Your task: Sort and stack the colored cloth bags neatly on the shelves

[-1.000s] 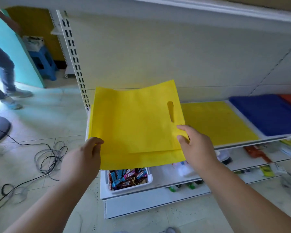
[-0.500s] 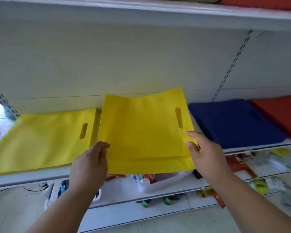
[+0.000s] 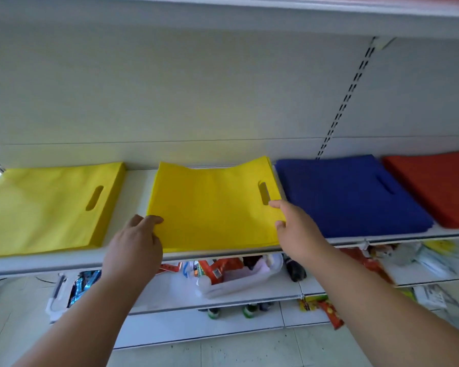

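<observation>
Shelf (image 3: 133, 256) of white metal carries four lots of flat cloth bags side by side. The middle yellow bag (image 3: 212, 207) lies flat on it, near edge at the shelf's front lip, handle slot toward the right. The left hand (image 3: 134, 245) pinches the bag's near left corner, fingers curled on top of the cloth. The right hand (image 3: 293, 229) grips the near right edge just below the slot, thumb on top and the other fingers hidden beneath. To the left, apart from it, lies another yellow stack (image 3: 45, 207). Just beside it on the right sits a blue stack (image 3: 347, 194), and at far right a red stack (image 3: 435, 186) touching the blue one. Below, a lower shelf (image 3: 170, 292) holds a white tray (image 3: 239, 282) of packaged snacks.
</observation>
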Tool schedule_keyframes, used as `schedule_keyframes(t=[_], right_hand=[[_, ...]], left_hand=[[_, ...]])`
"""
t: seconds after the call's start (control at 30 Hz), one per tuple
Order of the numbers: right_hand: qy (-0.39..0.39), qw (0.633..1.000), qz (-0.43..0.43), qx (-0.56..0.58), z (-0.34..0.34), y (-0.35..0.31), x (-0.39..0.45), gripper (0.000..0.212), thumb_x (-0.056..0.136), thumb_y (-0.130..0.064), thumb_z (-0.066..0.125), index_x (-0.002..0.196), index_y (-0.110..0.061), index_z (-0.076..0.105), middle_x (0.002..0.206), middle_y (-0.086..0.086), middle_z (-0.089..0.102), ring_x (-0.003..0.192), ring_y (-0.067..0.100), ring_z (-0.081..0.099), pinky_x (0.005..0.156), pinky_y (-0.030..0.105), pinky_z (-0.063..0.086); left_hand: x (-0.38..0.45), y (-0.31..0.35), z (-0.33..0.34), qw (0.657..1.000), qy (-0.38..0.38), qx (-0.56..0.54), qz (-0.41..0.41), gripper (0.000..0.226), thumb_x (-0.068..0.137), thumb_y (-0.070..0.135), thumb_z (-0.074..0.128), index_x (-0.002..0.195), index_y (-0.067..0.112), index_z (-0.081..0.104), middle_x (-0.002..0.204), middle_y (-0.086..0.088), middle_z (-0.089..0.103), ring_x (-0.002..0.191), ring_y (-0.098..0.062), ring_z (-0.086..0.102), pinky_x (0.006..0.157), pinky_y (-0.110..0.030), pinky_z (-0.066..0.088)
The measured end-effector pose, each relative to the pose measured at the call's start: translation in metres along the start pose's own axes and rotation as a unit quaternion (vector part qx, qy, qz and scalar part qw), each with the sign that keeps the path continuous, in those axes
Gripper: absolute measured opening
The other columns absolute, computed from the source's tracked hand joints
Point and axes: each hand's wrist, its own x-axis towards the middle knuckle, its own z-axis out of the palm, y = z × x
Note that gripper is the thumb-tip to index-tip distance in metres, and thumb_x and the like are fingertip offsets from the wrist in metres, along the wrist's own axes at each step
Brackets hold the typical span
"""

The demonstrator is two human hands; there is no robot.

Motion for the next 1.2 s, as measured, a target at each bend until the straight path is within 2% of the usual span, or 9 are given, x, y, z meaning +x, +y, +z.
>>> schedule_keyframes(t=[0.2, 0.33, 0.43, 0.57, 0.7, 0.8, 0.9, 1.0, 1.2], right_hand=[[-0.002, 0.99, 0.032, -0.139, 0.02, -0.011, 0.022, 0.049, 0.098, -0.011, 0.047, 0.144, -0.024, 0.036, 0.124, 0.007, 0.051, 0.096, 0.023, 0.057, 0.074, 0.036, 0.051], [-0.023, 0.968, 0.043, -0.246, 0.026, -0.016, 0.026, 0.033, 0.096, -0.013, 0.048, 0.129, -0.016, 0.047, 0.114, 0.007, 0.05, 0.092, 0.025, 0.055, 0.067, 0.032, 0.04], [-0.018, 0.956, 0.05, -0.289, 0.029, -0.02, 0.025, 0.03, 0.095, -0.015, 0.049, 0.125, -0.016, 0.049, 0.116, 0.008, 0.049, 0.092, 0.024, 0.052, 0.067, 0.032, 0.037], [0.025, 0.937, 0.045, -0.346, 0.03, -0.027, 0.025, 0.031, 0.094, -0.021, 0.055, 0.125, -0.018, 0.05, 0.116, 0.009, 0.049, 0.098, 0.025, 0.053, 0.073, 0.033, 0.039], [0.047, 0.949, -0.017, -0.311, 0.035, -0.04, 0.025, 0.046, 0.095, -0.03, 0.055, 0.138, -0.019, 0.042, 0.122, 0.009, 0.048, 0.103, 0.025, 0.053, 0.083, 0.036, 0.044], [0.079, 0.961, -0.084, -0.252, 0.038, -0.069, 0.029, 0.039, 0.095, -0.04, 0.053, 0.127, -0.018, 0.05, 0.12, 0.007, 0.05, 0.107, 0.026, 0.051, 0.088, 0.038, 0.044], [0.079, 0.968, -0.125, -0.205, 0.048, -0.108, 0.023, 0.039, 0.093, -0.043, 0.054, 0.124, -0.019, 0.054, 0.118, 0.008, 0.052, 0.108, 0.028, 0.051, 0.09, 0.041, 0.044], [0.09, 0.963, -0.17, -0.188, 0.063, -0.151, 0.016, 0.04, 0.09, -0.043, 0.058, 0.12, -0.016, 0.057, 0.114, 0.009, 0.054, 0.107, 0.031, 0.053, 0.087, 0.042, 0.044], [0.127, 0.951, -0.209, -0.19, 0.112, -0.236, 0.016, 0.035, 0.084, -0.042, 0.064, 0.104, -0.013, 0.063, 0.096, 0.01, 0.058, 0.09, 0.036, 0.058, 0.075, 0.043, 0.049]], left_hand=[[0.023, -0.011, 0.008, 0.998, -0.033, 0.053, -0.016, 0.044, 0.092, 0.012, 0.044, 0.132, 0.026, 0.055, 0.122, -0.004, 0.059, 0.099, -0.028, 0.06, 0.076, -0.035, 0.051], [0.032, -0.018, 0.016, 0.993, -0.049, 0.101, 0.026, 0.041, 0.088, 0.016, 0.049, 0.127, 0.026, 0.059, 0.115, -0.003, 0.062, 0.099, -0.027, 0.06, 0.074, -0.034, 0.051], [0.032, -0.022, 0.019, 0.983, -0.062, 0.158, 0.071, 0.029, 0.084, 0.02, 0.057, 0.111, 0.024, 0.067, 0.098, -0.004, 0.064, 0.09, -0.029, 0.06, 0.066, -0.033, 0.048], [0.035, -0.024, 0.018, 0.975, -0.04, 0.194, 0.1, 0.024, 0.061, 0.012, 0.075, 0.084, 0.015, 0.071, 0.083, -0.011, 0.057, 0.073, -0.035, 0.059, 0.057, -0.035, 0.043], [0.029, -0.02, 0.014, 0.98, -0.021, 0.157, 0.117, 0.027, 0.064, 0.014, 0.078, 0.09, 0.016, 0.071, 0.089, -0.008, 0.058, 0.079, -0.032, 0.061, 0.063, -0.037, 0.048], [0.017, -0.029, 0.006, 0.992, 0.011, 0.084, 0.093, 0.024, 0.082, 0.028, 0.066, 0.105, 0.02, 0.069, 0.1, -0.003, 0.062, 0.093, -0.03, 0.061, 0.073, -0.037, 0.05], [0.004, -0.055, -0.008, 0.994, 0.013, 0.065, 0.083, 0.034, 0.084, 0.036, 0.051, 0.11, 0.022, 0.066, 0.103, -0.001, 0.061, 0.095, -0.029, 0.06, 0.076, -0.038, 0.051], [-0.001, -0.092, -0.029, 0.996, 0.027, 0.07, 0.043, 0.035, 0.082, 0.036, 0.048, 0.109, 0.022, 0.066, 0.1, -0.001, 0.061, 0.091, -0.03, 0.06, 0.075, -0.038, 0.051], [0.016, -0.192, -0.073, 0.998, 0.059, 0.031, -0.005, 0.022, 0.086, 0.024, 0.065, 0.108, 0.023, 0.067, 0.093, 0.004, 0.064, 0.089, -0.026, 0.06, 0.071, -0.034, 0.048]])
